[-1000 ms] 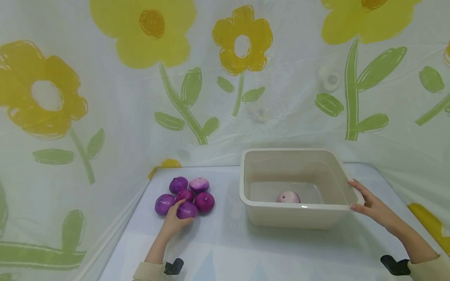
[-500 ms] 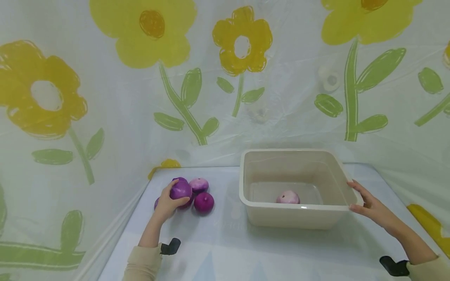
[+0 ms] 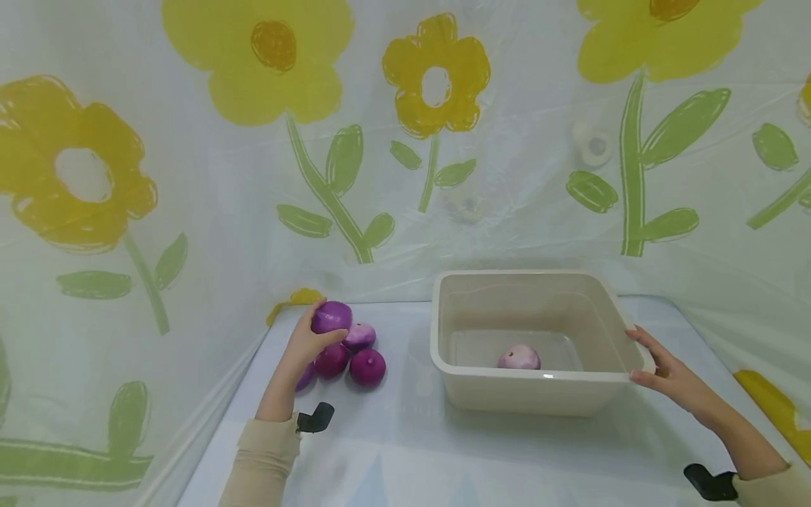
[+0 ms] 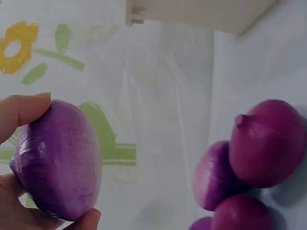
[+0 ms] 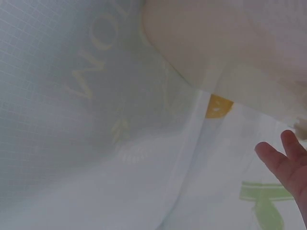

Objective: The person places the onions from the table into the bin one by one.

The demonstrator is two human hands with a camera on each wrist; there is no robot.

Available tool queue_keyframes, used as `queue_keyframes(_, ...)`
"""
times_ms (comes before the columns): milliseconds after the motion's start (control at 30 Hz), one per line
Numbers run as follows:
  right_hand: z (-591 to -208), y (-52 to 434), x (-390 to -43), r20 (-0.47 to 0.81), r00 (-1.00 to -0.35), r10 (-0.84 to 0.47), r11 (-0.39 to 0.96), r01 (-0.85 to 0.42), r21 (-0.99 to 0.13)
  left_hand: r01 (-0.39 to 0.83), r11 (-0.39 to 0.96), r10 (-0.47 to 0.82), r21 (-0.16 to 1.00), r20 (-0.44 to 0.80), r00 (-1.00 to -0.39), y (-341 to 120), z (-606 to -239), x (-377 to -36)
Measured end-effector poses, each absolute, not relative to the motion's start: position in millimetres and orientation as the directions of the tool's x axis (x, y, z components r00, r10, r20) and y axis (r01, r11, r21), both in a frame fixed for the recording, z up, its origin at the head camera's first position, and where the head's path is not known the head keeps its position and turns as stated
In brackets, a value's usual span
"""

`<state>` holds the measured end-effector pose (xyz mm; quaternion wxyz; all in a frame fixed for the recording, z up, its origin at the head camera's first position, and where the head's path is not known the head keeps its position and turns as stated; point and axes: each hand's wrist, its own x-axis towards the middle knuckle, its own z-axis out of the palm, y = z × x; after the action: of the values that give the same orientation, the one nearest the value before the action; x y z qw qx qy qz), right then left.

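Holding a purple onion (image 3: 331,316) in my left hand (image 3: 304,345), I have my thumb and fingers curled round it, so that grip is full, and the onion hangs clear above the pile near the desk's (image 3: 405,451) far left corner. From the left wrist view the onion (image 4: 57,160) sits between my thumb tip on top and my fingertips below.

Under it I count four more purple onions lying on the desk: a pale-topped one (image 3: 360,335), a dark magenta one (image 3: 368,367), another (image 3: 331,360) touching both, and one (image 3: 305,377) half hidden behind my wrist. A sixth onion, pale pink (image 3: 519,357), lies alone inside the beige tub (image 3: 529,394), near its front wall.

My right hand (image 3: 665,366) rests on the tub's right rim with the fingers fairly straight; that grip is loose and holds nothing closed round it.

One tub, six onions in all. On the desk cover the right wrist view shows faint pale lettering (image 5: 93,60) that I read only in part, something like "MOV"; the rest is too blurred. The flowered sheet (image 3: 253,63) behind the desk carries yellow blooms and green stems, no words.
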<state>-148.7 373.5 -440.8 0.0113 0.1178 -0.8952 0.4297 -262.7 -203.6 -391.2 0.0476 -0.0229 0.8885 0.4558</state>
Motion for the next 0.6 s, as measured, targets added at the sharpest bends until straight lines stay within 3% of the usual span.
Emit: queue_keyframes(600,-439,372,-149,0.122,-0.972,-0.198,0.61,-0.22,-0.761,0.01,0.543,0.074,0.84,-0.036,-0.997,-168,-349,-276)
